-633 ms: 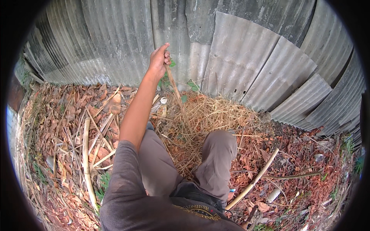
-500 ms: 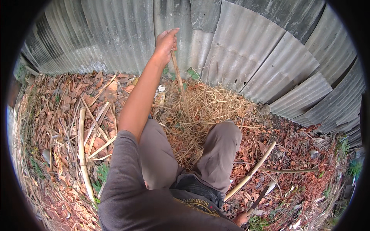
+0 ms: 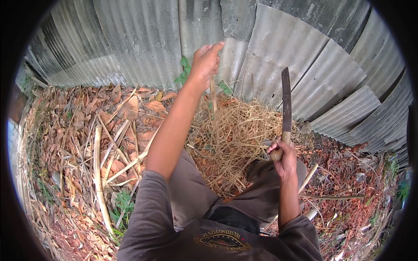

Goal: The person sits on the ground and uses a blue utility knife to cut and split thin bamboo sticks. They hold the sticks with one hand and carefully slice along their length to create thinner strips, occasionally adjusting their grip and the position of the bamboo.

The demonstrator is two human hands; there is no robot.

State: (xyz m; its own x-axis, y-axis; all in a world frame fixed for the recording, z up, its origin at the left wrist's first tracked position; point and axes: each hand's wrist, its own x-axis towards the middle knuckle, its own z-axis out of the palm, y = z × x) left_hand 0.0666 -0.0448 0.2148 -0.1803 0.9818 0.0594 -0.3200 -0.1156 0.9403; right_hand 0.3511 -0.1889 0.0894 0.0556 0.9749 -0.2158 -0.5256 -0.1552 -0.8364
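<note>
My left hand (image 3: 206, 65) is stretched out near the metal fence, closed round the top of a thin bamboo stick (image 3: 213, 93). The stick stands nearly upright, its lower end down in a heap of dry straw (image 3: 237, 130). On the right, my right hand (image 3: 285, 157) grips a machete (image 3: 286, 102) by its wooden handle, in front of my bent knee. The dark blade points up and away from me, apart from the stick.
A corrugated metal fence (image 3: 143, 48) runs across the far side. Dry leaves, cut strips and a long pale bamboo pole (image 3: 99, 174) lie on the left. Another pole (image 3: 308, 177) lies at the right beside reddish litter (image 3: 344, 217). Green weeds (image 3: 123, 206) grow near my left.
My right hand has swung up from the lower right with the machete, which now stands blade up before me. My left hand has shifted right with the stick, which is more upright.
</note>
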